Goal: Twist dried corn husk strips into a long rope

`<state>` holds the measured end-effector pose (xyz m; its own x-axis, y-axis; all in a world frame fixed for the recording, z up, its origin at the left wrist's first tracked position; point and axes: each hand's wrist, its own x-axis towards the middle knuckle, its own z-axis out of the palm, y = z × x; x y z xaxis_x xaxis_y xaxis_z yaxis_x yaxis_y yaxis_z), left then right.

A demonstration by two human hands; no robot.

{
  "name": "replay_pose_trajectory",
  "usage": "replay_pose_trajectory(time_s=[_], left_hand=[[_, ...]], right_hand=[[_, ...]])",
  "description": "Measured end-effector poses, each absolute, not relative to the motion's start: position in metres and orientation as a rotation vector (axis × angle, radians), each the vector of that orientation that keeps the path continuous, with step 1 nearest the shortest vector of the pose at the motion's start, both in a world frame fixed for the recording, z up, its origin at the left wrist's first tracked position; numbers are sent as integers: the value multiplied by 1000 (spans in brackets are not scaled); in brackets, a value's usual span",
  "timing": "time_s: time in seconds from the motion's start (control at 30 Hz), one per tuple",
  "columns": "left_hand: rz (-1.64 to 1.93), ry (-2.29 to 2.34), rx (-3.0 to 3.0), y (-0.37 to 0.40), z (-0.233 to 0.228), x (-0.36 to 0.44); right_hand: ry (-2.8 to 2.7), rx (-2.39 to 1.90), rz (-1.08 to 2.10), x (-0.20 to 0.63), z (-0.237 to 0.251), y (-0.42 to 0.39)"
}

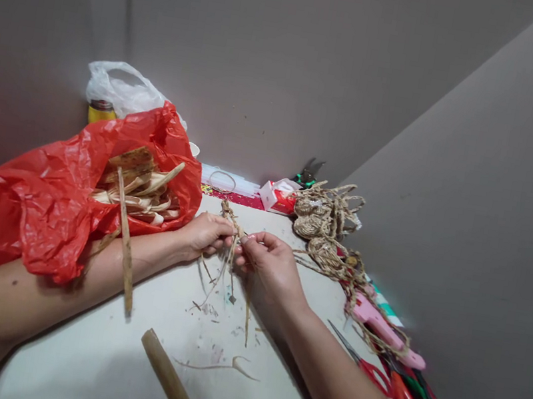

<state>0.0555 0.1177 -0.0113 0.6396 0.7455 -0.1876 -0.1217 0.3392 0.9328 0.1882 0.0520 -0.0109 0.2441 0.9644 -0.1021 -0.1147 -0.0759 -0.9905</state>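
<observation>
Pinching one bundle of dry fibre strands [231,248], both hands [239,246] meet mid-table, red bag [43,204] crowding the left edge.

walls [280,46]: plain grey, meeting in corner | table [85,353]: white top

The light on my table [121,352] is soft and even, moderately bright, falling from above with weak shadows under my forearms. The walls bend toward the edges (wide-lens distortion). My near arms and the wooden stick [171,383] look slightly blurred.
</observation>
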Motion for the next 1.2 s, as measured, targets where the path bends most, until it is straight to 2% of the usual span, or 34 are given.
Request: replay_pose_trajectory(time_s=[0.47, 0.63, 0.67, 0.77, 0.83, 0.9, 1.03, 1.2], left_hand=[[663, 709, 1174, 112, -10, 58], [694, 717, 1172, 114, -12, 58], [693, 700, 1162, 116, -12, 57], [647, 678, 1132, 122, -9, 53], [600, 685, 1106, 126, -6, 51], [574, 682, 1093, 129, -3, 49], [553, 659, 1122, 127, 2, 46], [573, 707, 1276, 123, 0, 47]], right_hand=[[-943, -1355, 1095, 176, -12, 56], [-1152, -1450, 1164, 186, 18, 49], [-1267, -1503, 1105, 192, 29, 47], [-1486, -1569, 602, 210, 55, 48], [-1517, -1527, 456, 215, 61, 54], [-1561, -1511, 602, 213, 55, 62], [-1506, -1527, 1225, 201, 30, 75], [-1427, -1565, 1434, 203, 15, 82]])
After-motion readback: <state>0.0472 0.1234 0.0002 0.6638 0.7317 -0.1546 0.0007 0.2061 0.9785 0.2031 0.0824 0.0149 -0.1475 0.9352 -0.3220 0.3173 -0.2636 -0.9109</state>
